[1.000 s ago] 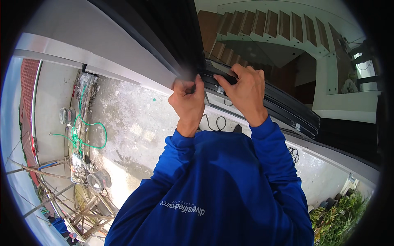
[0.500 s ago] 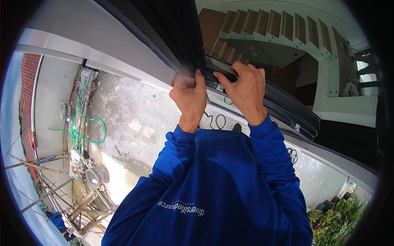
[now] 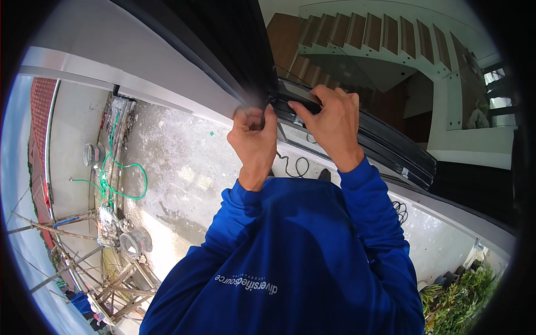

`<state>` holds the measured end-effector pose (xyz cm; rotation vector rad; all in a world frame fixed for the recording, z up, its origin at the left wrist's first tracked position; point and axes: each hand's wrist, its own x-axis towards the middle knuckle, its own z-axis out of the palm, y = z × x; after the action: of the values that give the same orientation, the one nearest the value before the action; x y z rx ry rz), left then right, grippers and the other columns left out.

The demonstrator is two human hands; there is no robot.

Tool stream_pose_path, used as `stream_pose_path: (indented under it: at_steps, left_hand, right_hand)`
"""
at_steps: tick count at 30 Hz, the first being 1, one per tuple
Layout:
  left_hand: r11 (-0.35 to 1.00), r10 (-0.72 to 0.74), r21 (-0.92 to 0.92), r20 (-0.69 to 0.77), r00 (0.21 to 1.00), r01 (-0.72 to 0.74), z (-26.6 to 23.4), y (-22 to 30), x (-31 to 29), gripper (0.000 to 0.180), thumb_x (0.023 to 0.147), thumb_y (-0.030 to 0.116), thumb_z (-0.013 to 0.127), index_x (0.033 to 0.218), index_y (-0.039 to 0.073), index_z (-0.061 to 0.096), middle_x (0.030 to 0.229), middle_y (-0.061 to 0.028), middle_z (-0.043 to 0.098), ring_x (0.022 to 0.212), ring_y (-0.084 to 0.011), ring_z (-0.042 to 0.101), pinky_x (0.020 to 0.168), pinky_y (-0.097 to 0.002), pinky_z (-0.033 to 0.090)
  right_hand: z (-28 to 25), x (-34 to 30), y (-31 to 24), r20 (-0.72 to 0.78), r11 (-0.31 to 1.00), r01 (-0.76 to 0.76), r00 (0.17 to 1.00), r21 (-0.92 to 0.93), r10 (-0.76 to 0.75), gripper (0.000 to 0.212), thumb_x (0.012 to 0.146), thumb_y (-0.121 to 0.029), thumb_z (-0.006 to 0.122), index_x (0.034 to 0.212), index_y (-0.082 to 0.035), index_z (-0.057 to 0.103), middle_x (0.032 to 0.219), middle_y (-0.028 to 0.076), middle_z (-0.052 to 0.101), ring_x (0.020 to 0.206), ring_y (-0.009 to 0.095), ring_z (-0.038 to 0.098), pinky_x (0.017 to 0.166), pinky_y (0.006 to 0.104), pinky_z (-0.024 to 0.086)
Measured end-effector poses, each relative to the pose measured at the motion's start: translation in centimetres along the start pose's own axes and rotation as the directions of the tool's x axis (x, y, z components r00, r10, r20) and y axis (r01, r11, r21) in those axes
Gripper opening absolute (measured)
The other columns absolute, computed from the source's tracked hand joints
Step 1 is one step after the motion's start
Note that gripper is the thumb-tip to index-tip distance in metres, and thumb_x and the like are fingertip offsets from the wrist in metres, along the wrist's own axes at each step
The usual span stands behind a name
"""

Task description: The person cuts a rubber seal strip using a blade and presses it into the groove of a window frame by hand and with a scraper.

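Note:
A black metal frame rail (image 3: 385, 148) with grooves runs from the centre down to the right and meets a thick dark upright (image 3: 223, 39) at a corner. My left hand (image 3: 254, 145) is closed in a pinch at that corner, its thumb and fingertips together. What they hold is too small and dark to make out. Just right of it, my right hand (image 3: 335, 125) grips the rail's upper part, thumb on the near side and fingers curled over the top. A thin dark strip (image 3: 281, 132) hangs down between the hands.
Below lies a stained concrete floor (image 3: 178, 145) with a thin black cable (image 3: 300, 167). Green hose (image 3: 144, 178), buckets (image 3: 134, 243) and wooden scaffolding (image 3: 125, 285) are at left. Behind glass at upper right rises a staircase (image 3: 374, 36). Plants (image 3: 463, 296) grow at lower right.
My left hand has shifted slightly down and left, still pinched near the corner. The right hand stays on the rail, with its thumb a little further left.

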<state>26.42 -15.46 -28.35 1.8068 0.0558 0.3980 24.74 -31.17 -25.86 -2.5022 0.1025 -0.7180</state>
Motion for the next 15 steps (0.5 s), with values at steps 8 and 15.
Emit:
stream_pose_path:
  at_steps: [8,15]
  left_hand:
    - [0.993,-0.049,0.104,0.015,0.999,0.047,-0.8,-0.1,-0.2,0.021,0.09,0.016,0.085,0.092,0.001,0.07,0.066,-0.0076,0.072,0.056,-0.0079,0.063,0.057,-0.024,0.049]
    - [0.995,-0.088,0.041,0.074,0.993,0.085,-1.3,-0.6,-0.7,0.018,0.092,0.013,0.083,0.101,-0.002,0.078,0.069,-0.0072,0.073,0.061,-0.0073,0.065,0.06,-0.0231,0.05]
  right_hand:
    - [-2.5,-3.3,-3.2,0.115,0.933,-0.152,0.986,0.325,0.121,0.023,0.099,-0.02,0.07,0.107,-0.004,0.056,0.083,0.016,0.07,0.07,0.034,0.065,0.073,0.0473,0.041]
    - [-2.3,-3.7,-3.7,0.235,0.972,-0.066,0.972,0.227,0.011,0.013,0.103,-0.012,0.059,0.101,-0.001,0.053,0.074,0.02,0.064,0.067,0.041,0.065,0.06,0.052,0.049]
